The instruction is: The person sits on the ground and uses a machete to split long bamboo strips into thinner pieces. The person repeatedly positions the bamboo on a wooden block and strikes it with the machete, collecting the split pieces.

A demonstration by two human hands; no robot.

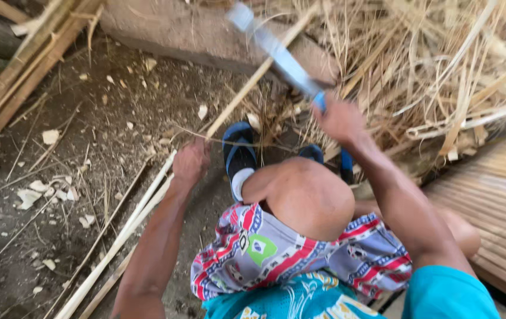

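Note:
My left hand grips a long pale bamboo strip that runs from the lower left up toward the top centre. My right hand is raised and closed on the handle of a long knife; its blade is blurred and points up and left, above the strip. My bent knee sits between my arms. My foot rests in a blue sandal on the dirt just right of my left hand.
More split bamboo strips lie on the dirt floor at lower left. Bamboo poles lean at the top left. A heap of dry shavings fills the top right. A woven bamboo mat lies at right. A concrete ledge runs along the top.

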